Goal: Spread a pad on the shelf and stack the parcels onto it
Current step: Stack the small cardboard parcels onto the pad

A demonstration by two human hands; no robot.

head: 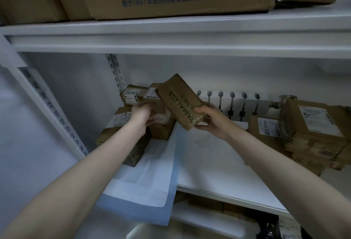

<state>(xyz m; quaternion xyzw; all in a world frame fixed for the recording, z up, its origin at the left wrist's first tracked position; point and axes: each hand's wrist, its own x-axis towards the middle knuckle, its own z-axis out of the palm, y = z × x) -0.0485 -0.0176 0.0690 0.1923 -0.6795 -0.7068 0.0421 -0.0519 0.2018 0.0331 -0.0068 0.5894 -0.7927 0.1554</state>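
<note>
Tilted brown parcel (180, 101) pinched at near end by right hand (210, 122), stacked box (161, 126) gripped by left hand (142, 117), pad (152, 172) spread on shelf (228, 172), front edge overhanging

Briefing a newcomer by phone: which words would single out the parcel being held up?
Over the middle white shelf, above the blue-edged pad, the right hand grips a brown parcel, tilted in mid-air. Unlike its white-labelled neighbours, it carries large black lettering along its face.

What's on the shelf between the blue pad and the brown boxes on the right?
Bare white shelf, with white packs at the back, in the head view; the right hand holds a parcel above it.
</note>
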